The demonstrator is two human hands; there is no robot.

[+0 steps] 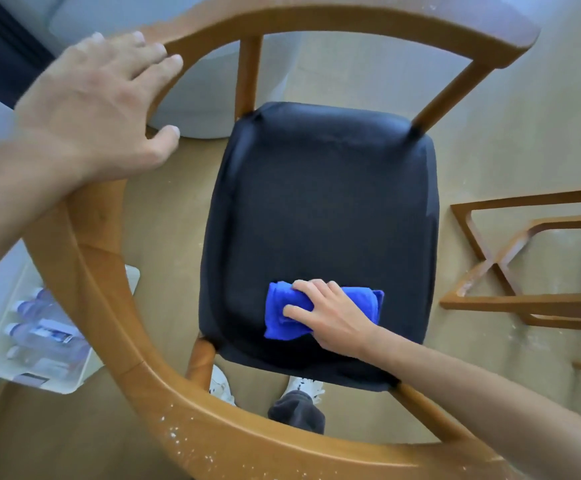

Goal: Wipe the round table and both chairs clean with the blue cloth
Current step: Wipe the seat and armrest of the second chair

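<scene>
Two hands work on one wooden chair, seen from straight above through its curved armrest rail. The right hand lies on the blue cloth, fingers spread over it and slightly bent, pressing the folded cloth flat against the dark seat cushion near the cushion's front edge, closest to the person. The left hand rests on the chair's rail at upper left, fingers straight and spread across the wood, thumb hanging inside the curve; it grips nothing. White specks dot the rail along its lower stretch. Beyond the chair on the right, the wooden base of the round surface stands on the floor, with a sliver of its top's edge at the frame's right border. At lower left, a white tray on the floor holds several plastic bottles lying on their sides. White shoes show beneath the seat.
</scene>
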